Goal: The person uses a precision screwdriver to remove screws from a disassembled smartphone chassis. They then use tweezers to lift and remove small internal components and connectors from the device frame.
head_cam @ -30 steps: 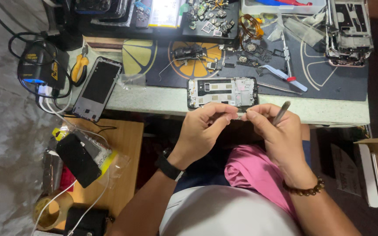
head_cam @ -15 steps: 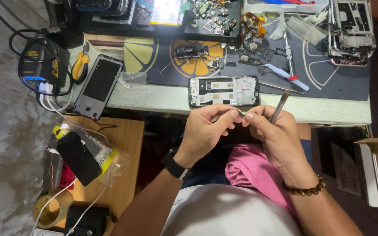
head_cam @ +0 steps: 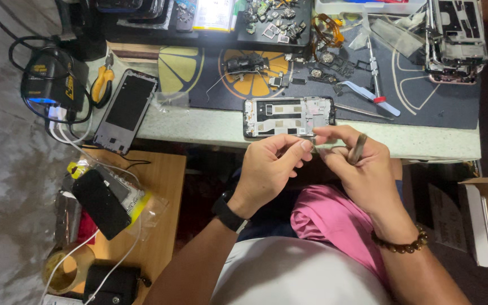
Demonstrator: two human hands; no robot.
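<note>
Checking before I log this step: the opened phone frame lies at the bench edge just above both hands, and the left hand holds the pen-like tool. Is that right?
Not quite. The head view shows the pen-like tool in the right hand, not the left hand, whose fingertips pinch something too small to make out. The opened phone frame does lie at the bench edge just above both hands.

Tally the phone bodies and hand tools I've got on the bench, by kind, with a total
Opened phone frames: 2, one by the hands, one at the far right corner
Phone screen panel: 1
Pliers: 1
Tweezers: 1
Total: 5
</note>
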